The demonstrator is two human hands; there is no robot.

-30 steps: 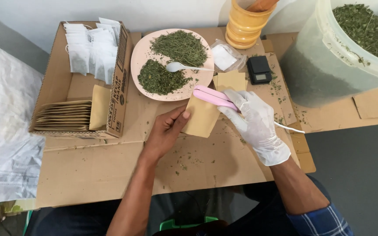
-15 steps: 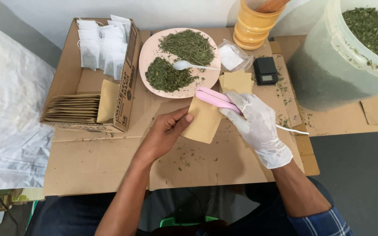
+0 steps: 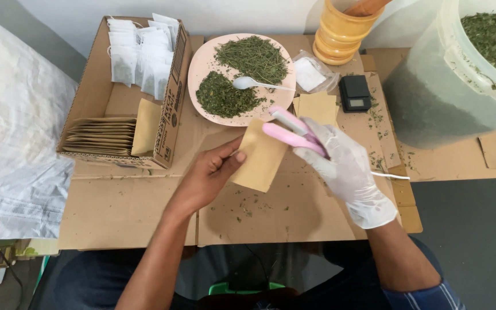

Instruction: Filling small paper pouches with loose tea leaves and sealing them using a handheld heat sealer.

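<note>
While pinching the tan paper pouch [image 3: 258, 155] in the bare left hand [image 3: 209, 175] over the tabletop's [image 3: 133, 212] middle, gripping the opened pink sealer [image 3: 289, 131] with the gloved right hand [image 3: 348, 169]; probably risking a crooked seal if slipping.

bare left hand [image 3: 210, 172] pinches with thumb and fingers, while the gloved right hand [image 3: 348, 169] grips, both forearms angled inward.

The brown pouch [image 3: 258, 155] is matt kraft paper, pinched by a bare left hand [image 3: 205, 178]. Just right of it, the right hand [image 3: 345, 166] wears a thin, smooth white glove and holds a glossy pink plastic sealer [image 3: 291, 133]. Beneath the pouch lies rough, dull cardboard [image 3: 144, 212]; beyond it sits a smooth pink plate [image 3: 199, 63].
</note>
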